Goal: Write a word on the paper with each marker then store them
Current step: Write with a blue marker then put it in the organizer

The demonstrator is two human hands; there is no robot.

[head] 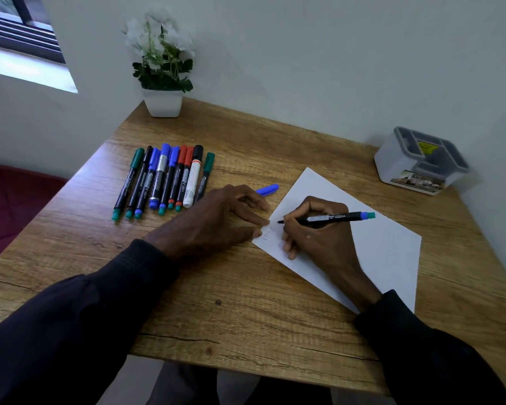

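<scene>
Dim, cool daylight; wide-angle distortion.
Source: window (15, 33) upper left, sill (27, 73) blown out; pale glare on table (246, 317) left corner; paper (386, 247) flat blue-white; shadows soft; edges bowed.

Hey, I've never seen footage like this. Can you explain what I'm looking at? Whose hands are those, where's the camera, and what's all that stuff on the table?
There is no machine here. These are a person's two bare hands, filmed by a single wide-angle camera worn on their head, looking forward and down.

The right hand grips an uncapped marker, its tip down by a sheet of white paper that shows some faint writing. The left hand lies with straight fingers touching the paper's edge. Just behind it lies a loose blue cap.

Further left, a row of capped markers lies on the wooden table. At the back stand a potted plant and a grey-and-white organiser box.
</scene>
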